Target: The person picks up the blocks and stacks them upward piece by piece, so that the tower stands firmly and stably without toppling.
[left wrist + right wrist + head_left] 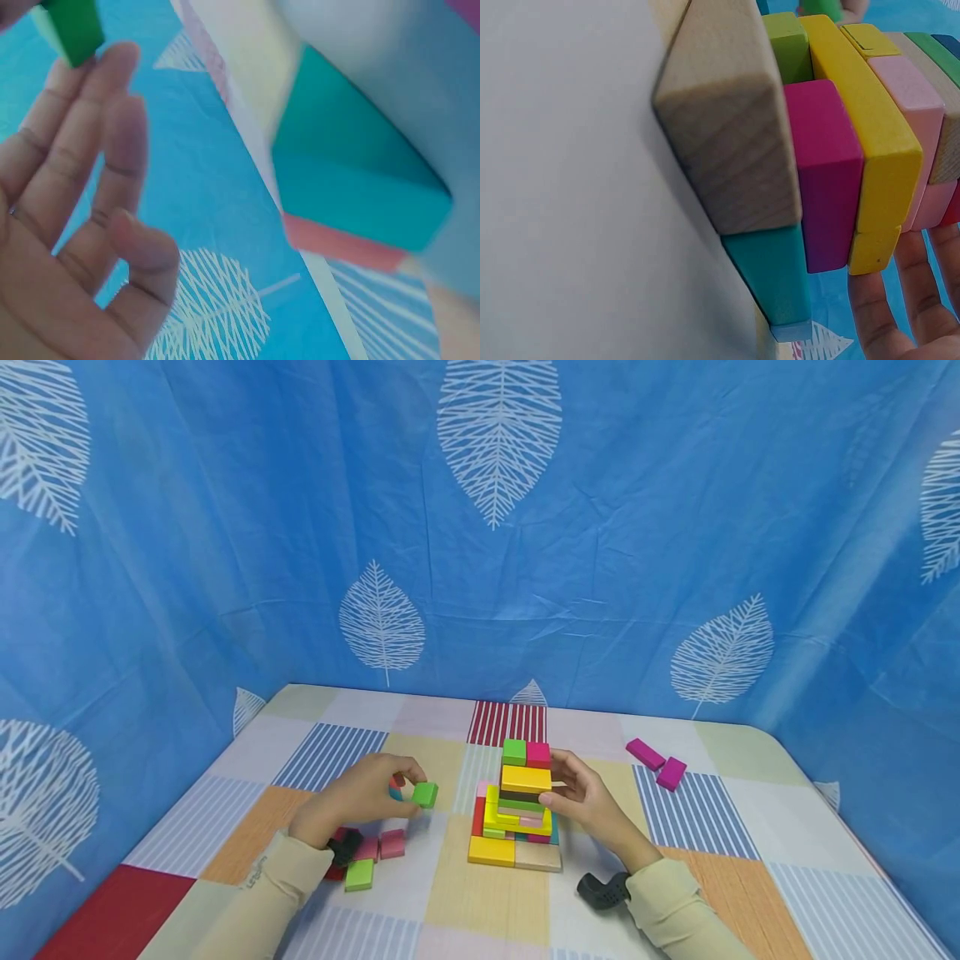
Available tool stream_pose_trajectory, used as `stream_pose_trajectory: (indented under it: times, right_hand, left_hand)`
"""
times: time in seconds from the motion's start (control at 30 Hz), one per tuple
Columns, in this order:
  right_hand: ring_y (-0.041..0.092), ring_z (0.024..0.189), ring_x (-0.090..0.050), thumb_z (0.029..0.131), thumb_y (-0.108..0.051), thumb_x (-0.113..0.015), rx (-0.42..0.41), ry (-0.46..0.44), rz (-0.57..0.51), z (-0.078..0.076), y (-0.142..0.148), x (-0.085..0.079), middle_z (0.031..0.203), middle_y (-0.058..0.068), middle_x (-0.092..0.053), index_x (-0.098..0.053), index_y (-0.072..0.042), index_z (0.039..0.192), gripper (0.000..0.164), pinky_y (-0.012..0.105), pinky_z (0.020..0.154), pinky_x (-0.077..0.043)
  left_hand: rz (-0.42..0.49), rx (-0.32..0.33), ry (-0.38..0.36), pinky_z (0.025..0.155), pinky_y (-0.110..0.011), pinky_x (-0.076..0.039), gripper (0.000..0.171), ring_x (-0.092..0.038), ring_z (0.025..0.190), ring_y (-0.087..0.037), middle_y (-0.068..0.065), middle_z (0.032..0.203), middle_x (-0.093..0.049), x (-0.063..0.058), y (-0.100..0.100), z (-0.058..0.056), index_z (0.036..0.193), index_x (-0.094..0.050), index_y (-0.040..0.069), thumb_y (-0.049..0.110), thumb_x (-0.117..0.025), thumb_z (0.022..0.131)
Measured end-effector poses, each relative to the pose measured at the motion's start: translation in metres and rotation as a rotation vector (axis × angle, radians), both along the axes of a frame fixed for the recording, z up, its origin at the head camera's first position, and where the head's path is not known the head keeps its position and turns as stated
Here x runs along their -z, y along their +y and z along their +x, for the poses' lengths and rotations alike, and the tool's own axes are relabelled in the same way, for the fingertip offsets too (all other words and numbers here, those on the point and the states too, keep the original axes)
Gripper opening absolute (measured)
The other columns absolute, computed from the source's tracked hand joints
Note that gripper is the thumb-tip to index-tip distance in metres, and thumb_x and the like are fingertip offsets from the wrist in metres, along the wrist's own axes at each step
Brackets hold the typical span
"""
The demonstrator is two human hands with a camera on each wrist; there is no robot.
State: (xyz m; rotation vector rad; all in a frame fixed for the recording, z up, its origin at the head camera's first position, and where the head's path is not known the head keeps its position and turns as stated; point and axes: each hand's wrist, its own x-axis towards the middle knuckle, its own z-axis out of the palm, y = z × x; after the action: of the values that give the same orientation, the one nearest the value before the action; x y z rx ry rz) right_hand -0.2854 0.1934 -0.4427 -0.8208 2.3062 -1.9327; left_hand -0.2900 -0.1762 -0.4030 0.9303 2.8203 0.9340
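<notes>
My left hand (pixel 365 792) pinches a small green block (pixel 424 794) between thumb and fingertips, left of the stack. In the left wrist view the green block (pixel 79 31) shows at the fingertips. A teal block (pixel 360 161) looms large there, with a red one under its edge. A stepped stack of coloured wooden blocks (pixel 526 778) stands before me, green and red blocks on top. My right hand (pixel 588 797) rests at its right side, thumb at the front near a dark block and fingers toward the back. The right wrist view shows these fingers (pixel 881 319) fairly straight beside the stack.
Several loose pink, red and green blocks (pixel 358 875) lie below my left wrist. Two magenta blocks (pixel 671 773) lie at the back right. A patchwork cloth (pixel 465 910) covers the table, and a blue leaf-print curtain (pixel 600 568) hangs behind it.
</notes>
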Motion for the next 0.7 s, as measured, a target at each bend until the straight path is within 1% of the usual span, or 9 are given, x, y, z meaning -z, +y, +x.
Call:
stream_pose_trajectory:
  times: [0.1,0.17,0.3,0.37,0.4,0.47,0.57,0.63,0.7]
  right_hand:
    - [0.012,0.121,-0.064,0.101,-0.009,-0.072,-0.002,0.001,-0.004,0.0,0.0,0.0,0.139,0.025,-0.06,-0.044,0.011,0.152,0.061,0.024,0.103,-0.054]
    - [0.012,0.121,-0.064,0.101,-0.009,-0.072,-0.005,0.003,-0.007,0.0,0.0,0.0,0.139,0.024,-0.06,-0.044,0.011,0.152,0.061,0.024,0.103,-0.054]
    - [0.011,0.12,-0.064,0.101,-0.009,-0.072,-0.011,0.009,-0.008,-0.001,0.0,0.001,0.138,0.024,-0.06,-0.044,0.011,0.152,0.061,0.024,0.103,-0.054]
    - [0.011,0.12,-0.064,0.101,-0.009,-0.072,-0.012,0.011,-0.006,-0.001,0.0,0.001,0.138,0.024,-0.06,-0.044,0.011,0.152,0.061,0.024,0.103,-0.054]
    - [0.011,0.12,-0.064,0.101,-0.009,-0.071,-0.011,0.011,-0.006,-0.001,0.0,0.001,0.138,0.024,-0.06,-0.044,0.011,0.152,0.061,0.024,0.103,-0.054]
    - [0.01,0.12,-0.064,0.101,-0.009,-0.071,-0.011,0.011,-0.005,-0.001,0.0,0.002,0.138,0.025,-0.06,-0.044,0.011,0.152,0.061,0.024,0.103,-0.054]
    - [0.011,0.12,-0.064,0.102,-0.009,-0.071,-0.012,0.012,-0.006,-0.001,0.001,0.002,0.139,0.025,-0.06,-0.044,0.011,0.152,0.06,0.024,0.103,-0.054]
    - [0.011,0.12,-0.064,0.102,-0.009,-0.071,-0.013,0.013,-0.005,-0.001,0.001,0.001,0.139,0.025,-0.06,-0.044,0.011,0.152,0.06,0.024,0.103,-0.054]
    - [0.01,0.12,-0.064,0.103,-0.01,-0.071,-0.015,0.017,-0.004,-0.001,0.001,0.001,0.139,0.025,-0.06,-0.044,0.011,0.152,0.06,0.024,0.103,-0.054]
  left_hand:
    - [0.071,0.016,-0.001,0.082,-0.036,-0.059,0.028,-0.069,0.095,-0.027,0.005,0.105,-0.074,-0.005,0.007,0.002,0.111,-0.076,0.011,0.021,-0.089,0.088]
    - [0.115,0.007,0.013,0.08,-0.036,-0.058,0.027,-0.067,0.094,-0.03,0.006,0.103,-0.073,-0.008,0.014,0.003,0.11,-0.076,0.012,0.023,-0.089,0.089]
    - [0.223,-0.024,0.044,0.081,-0.044,-0.056,0.027,-0.064,0.094,-0.032,0.006,0.102,-0.073,-0.015,0.03,0.006,0.112,-0.078,0.012,0.025,-0.089,0.091]
    - [0.277,-0.031,0.065,0.082,-0.046,-0.057,0.028,-0.064,0.094,-0.033,0.005,0.104,-0.075,-0.017,0.039,0.006,0.114,-0.079,0.011,0.024,-0.089,0.092]
    - [0.301,-0.034,0.071,0.082,-0.046,-0.057,0.029,-0.064,0.095,-0.033,0.004,0.105,-0.075,-0.019,0.043,0.007,0.116,-0.079,0.011,0.024,-0.088,0.092]
    - [0.338,-0.034,0.089,0.082,-0.043,-0.057,0.031,-0.065,0.094,-0.031,0.003,0.106,-0.076,-0.021,0.052,0.008,0.118,-0.079,0.009,0.023,-0.088,0.092]
    - [0.365,-0.024,0.103,0.081,-0.038,-0.057,0.033,-0.065,0.092,-0.027,0.0,0.105,-0.076,-0.023,0.065,0.01,0.12,-0.078,0.008,0.022,-0.089,0.092]
    - [0.363,-0.013,0.118,0.078,-0.034,-0.056,0.034,-0.065,0.09,-0.026,-0.001,0.105,-0.077,-0.023,0.072,0.01,0.12,-0.078,0.007,0.022,-0.089,0.091]
    - [0.353,-0.008,0.118,0.077,-0.032,-0.055,0.035,-0.066,0.089,-0.028,-0.003,0.105,-0.077,-0.022,0.079,0.01,0.12,-0.077,0.007,0.023,-0.089,0.091]
